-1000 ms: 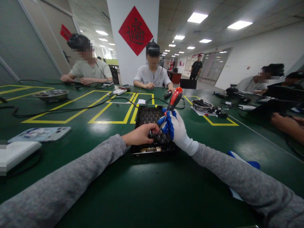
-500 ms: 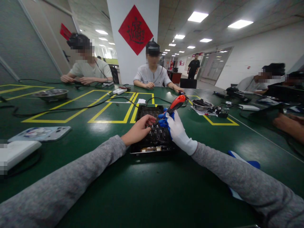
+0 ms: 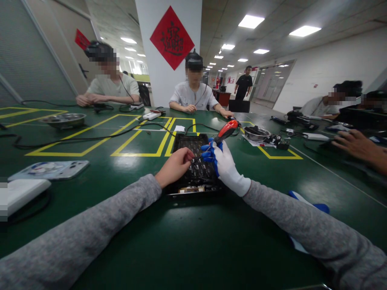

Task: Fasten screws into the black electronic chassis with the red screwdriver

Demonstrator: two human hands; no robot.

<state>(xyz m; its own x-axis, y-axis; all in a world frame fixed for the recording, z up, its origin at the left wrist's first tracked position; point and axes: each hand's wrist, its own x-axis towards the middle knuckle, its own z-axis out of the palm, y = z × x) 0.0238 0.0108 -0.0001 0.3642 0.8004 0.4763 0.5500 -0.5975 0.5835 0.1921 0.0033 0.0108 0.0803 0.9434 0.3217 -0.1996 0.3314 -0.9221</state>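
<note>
A black opened device [image 3: 193,163] lies flat on the green table [image 3: 193,241] in front of me. My right hand [image 3: 225,165], in a white glove with blue fingertips, is closed round a red and black screwdriver [image 3: 223,131] that leans to the right, its tip down near my left fingers. My bare left hand [image 3: 174,166] rests on the device's left part, fingers curled and pinched at the screwdriver's tip. What the fingers pinch is too small to see.
A metal bowl [image 3: 256,133] with small parts stands to the right, another bowl [image 3: 64,119] at far left. A flat pale device [image 3: 50,169] and white box [image 3: 21,193] lie at left. Black cables [image 3: 90,139] cross yellow floor-tape marks. Several people sit around; another person's hand [image 3: 358,147] at right.
The screwdriver has tipped from near upright to leaning right and moved further up the device. My left hand has followed it forward. The hand at the right edge has reached further in.
</note>
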